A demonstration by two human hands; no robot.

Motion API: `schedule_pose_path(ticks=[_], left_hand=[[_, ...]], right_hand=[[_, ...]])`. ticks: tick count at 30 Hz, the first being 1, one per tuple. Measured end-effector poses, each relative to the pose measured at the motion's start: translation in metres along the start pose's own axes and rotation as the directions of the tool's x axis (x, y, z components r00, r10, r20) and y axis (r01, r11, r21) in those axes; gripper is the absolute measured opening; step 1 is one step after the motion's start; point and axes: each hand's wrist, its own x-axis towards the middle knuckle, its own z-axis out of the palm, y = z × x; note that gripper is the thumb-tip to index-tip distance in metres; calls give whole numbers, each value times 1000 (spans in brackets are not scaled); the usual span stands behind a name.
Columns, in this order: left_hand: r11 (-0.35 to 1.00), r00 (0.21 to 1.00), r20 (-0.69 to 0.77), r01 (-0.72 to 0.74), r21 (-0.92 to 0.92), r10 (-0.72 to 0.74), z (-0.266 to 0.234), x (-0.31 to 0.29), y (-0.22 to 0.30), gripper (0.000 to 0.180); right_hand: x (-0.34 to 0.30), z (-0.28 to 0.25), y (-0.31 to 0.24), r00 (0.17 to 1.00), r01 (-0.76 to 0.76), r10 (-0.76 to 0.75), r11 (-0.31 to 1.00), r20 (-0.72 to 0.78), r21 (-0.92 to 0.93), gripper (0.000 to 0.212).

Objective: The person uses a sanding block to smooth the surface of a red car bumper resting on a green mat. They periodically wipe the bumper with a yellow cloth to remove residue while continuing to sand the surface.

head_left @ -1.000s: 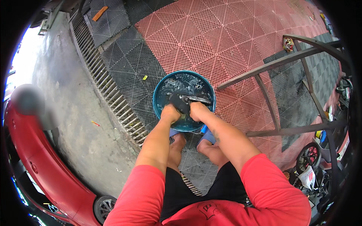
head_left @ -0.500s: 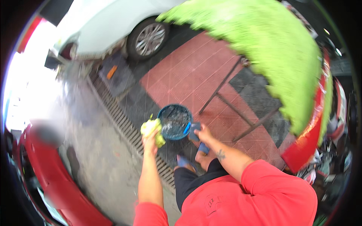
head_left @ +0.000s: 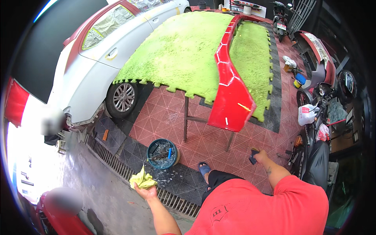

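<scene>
Yellow cloth [head_left: 143, 179], just this side of the blue bucket [head_left: 164, 167]! Slatted red-and-black floor [head_left: 156, 117] runs under that bucket; beyond it, a white car [head_left: 92, 74], green-topped table [head_left: 176, 55], red panel [head_left: 231, 90]. Right of it, a dark-printed red shirt [head_left: 254, 207], right hand [head_left: 261, 156] gripping a dark pad [head_left: 253, 158]; left hand [head_left: 146, 192] clutches the cloth.

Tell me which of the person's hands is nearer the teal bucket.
Left. The left hand, holding a yellow cloth, is just below the bucket in view; the right hand, holding a dark block, is well to its right.
</scene>
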Motion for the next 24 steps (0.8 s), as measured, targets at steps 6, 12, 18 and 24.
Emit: schedule_pose_path(ticks=[6,12,18,24], left_hand=[[996,997,56,-56,71,52,85,-76,-9,79],[964,879,473,-177,201,63,259,-113,-53,73],[782,819,536,-466,415,204,478,-132,-163,36],[527,740,551,-667,527,385,640,-145,-247,36]], right_hand=[[15,-85,63,966,-200,209,977,-149,76,39],[119,-162,140,909,-214,249,967,-335,138,42],[191,-250,126,965,-161,219,928,-143,337,47],[265,-332,100,970,-243,234,925,64,292,48]])
